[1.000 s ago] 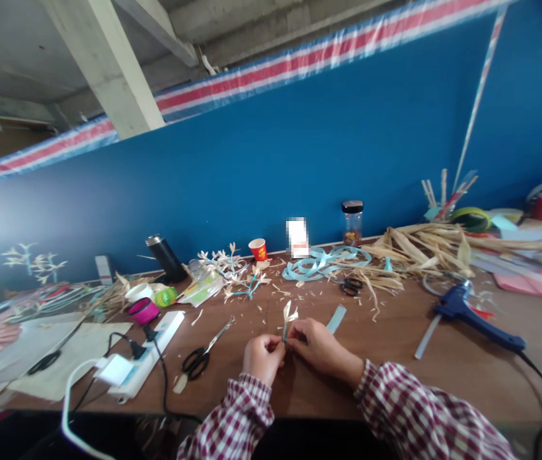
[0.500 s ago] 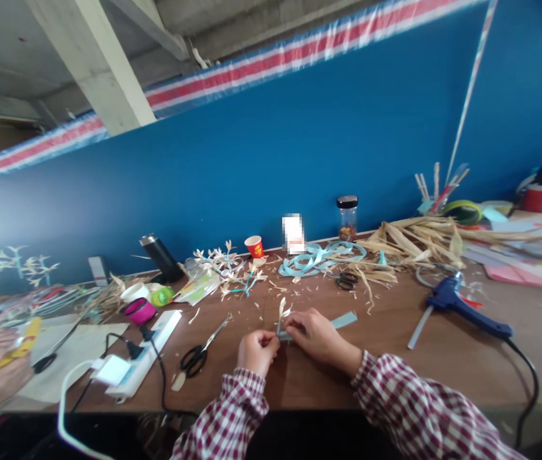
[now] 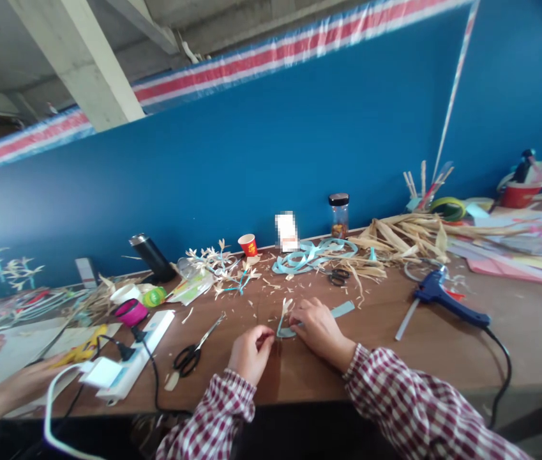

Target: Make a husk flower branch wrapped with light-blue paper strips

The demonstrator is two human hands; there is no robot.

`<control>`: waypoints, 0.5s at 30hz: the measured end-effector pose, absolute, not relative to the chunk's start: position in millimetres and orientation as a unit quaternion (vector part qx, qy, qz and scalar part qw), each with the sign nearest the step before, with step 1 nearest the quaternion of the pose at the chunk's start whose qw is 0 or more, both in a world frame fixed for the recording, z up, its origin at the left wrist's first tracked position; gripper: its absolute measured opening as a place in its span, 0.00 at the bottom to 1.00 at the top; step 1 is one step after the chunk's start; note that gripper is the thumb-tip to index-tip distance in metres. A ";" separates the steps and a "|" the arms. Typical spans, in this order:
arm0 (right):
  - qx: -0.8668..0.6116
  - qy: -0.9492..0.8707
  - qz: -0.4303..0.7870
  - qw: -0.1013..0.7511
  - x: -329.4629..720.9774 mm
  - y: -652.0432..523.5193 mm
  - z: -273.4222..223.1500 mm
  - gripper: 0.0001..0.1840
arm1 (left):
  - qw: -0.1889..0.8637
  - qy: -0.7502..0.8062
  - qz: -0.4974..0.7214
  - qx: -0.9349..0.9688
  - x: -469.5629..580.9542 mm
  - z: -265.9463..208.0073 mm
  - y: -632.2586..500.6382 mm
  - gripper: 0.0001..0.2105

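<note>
Pale flower (image 3: 286, 306): As we looked down in the head view, it stood roughly upright at our fingertips, low over the brown table (image 3: 371, 364), its thin stem meeting a light-blue strip (image 3: 343, 309).
Right hand (image 3: 317, 329): We had its fingers closed on the strip, whose far end stuck out past the knuckles; a slack pinch, we judged, could let the strip slip and the bloom tip over.
Left hand (image 3: 250, 350): Its thumb and forefinger were near each other, just beside the stem; we could not tell whether they held anything. A careless brush might have knocked the flower askew.
Husk scraps (image 3: 187, 315): They lay scattered about; dragging the strip across them could gather bits.
Black-handled scissors (image 3: 188, 359): They lay near our left sleeve (image 3: 223, 409); a sweeping cuff could shift them.
Blue glue gun (image 3: 452, 305): It lay to our right; a snagged cord (image 3: 499, 348) could drag it down.
</note>
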State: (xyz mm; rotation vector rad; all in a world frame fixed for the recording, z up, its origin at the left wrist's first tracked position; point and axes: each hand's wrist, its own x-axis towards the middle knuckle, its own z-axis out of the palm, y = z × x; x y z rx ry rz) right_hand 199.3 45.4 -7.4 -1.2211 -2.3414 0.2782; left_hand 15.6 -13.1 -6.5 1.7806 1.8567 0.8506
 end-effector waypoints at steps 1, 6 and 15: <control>-0.448 -0.856 0.099 0.238 199.2 45.1 -6.9 0.07 | 0.168 0.637 0.300 0.690 13.0 -5.2 -15.0 0.06; -0.448 -0.861 0.099 0.218 200.0 42.7 -5.1 0.09 | -0.023 0.478 0.263 0.838 2.0 -12.0 -11.3 0.13; -0.431 -0.869 0.125 0.211 199.2 44.9 -6.7 0.10 | -0.043 0.445 0.223 0.866 6.6 -19.7 0.7 0.08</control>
